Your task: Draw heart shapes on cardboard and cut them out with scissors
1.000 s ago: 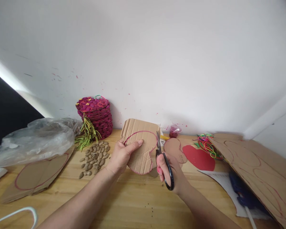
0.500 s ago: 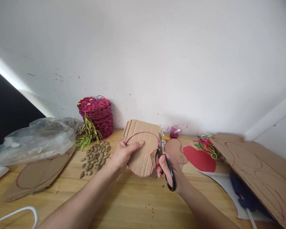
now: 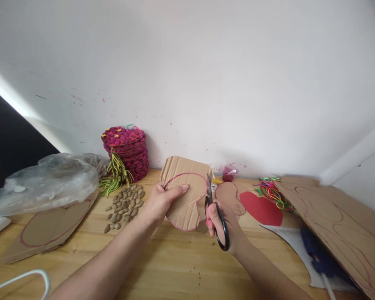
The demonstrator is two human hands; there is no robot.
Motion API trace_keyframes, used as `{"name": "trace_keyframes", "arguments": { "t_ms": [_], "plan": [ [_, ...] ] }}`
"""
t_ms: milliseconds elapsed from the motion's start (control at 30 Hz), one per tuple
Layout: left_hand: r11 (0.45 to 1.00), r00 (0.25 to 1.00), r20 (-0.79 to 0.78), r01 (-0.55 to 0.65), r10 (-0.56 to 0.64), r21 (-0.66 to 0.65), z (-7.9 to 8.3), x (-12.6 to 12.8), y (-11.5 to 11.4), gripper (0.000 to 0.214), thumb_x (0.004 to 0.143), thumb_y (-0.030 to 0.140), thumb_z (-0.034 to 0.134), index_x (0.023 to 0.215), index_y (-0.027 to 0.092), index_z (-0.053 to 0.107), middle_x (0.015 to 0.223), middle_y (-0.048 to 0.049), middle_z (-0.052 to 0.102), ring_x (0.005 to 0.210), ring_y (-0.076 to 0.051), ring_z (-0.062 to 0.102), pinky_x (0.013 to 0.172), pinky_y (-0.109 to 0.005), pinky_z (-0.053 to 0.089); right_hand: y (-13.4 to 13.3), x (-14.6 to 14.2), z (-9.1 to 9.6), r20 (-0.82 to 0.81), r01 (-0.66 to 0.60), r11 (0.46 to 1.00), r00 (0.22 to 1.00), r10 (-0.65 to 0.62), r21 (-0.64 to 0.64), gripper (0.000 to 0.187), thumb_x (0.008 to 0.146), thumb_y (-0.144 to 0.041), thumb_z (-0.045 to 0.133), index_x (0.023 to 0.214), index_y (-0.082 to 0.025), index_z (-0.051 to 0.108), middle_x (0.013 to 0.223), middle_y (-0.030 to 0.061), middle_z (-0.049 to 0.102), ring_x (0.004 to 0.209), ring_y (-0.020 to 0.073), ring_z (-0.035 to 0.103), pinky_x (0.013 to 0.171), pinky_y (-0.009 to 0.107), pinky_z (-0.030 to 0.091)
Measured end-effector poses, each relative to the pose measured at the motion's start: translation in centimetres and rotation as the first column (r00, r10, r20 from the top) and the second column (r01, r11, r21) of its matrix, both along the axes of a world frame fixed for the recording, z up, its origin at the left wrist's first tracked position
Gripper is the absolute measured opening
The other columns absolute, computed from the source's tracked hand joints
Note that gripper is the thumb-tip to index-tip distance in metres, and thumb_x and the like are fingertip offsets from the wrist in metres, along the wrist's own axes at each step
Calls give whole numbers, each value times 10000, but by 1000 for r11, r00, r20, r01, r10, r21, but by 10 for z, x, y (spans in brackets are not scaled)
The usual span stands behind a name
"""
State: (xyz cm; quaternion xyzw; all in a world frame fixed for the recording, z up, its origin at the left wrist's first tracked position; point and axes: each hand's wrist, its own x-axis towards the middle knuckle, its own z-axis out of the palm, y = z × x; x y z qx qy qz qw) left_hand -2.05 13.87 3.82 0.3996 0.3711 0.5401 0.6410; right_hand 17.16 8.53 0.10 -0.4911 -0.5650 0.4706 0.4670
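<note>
Over a wooden table [image 3: 175, 266]; clear plastic bag [image 3: 46, 181] far left, contents unclear; grips a cardboard piece [image 3: 186, 196] above the tabletop with left hand [image 3: 156, 204]; clasps scissors [image 3: 219, 220] in right hand [image 3: 229, 235], blades at its right edge; small pink cup [image 3: 229, 172] by wall, something white inside.

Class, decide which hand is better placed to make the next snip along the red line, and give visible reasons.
Probably the right hand: it holds the black scissors, blades on the red outline at the right edge of the cardboard piece. The left hand grips its left side, steadying it.
</note>
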Motion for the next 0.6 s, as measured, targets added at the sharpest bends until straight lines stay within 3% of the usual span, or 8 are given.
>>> {"name": "trace_keyframes", "arguments": {
  "t_ms": [600],
  "plan": [
    [999, 999, 17, 37, -36, -15, 11, -10, 2, 451, 571, 298, 979, 946, 124, 798, 857, -102, 821, 706, -228, 756, 662, -307, 627, -2, -4, 3, 25, 25, 998, 999, -24, -55, 712, 773, -940, 529, 682, -271, 303, 530, -50, 391, 398, 108, 364, 390, 269, 292]
  ]
}}
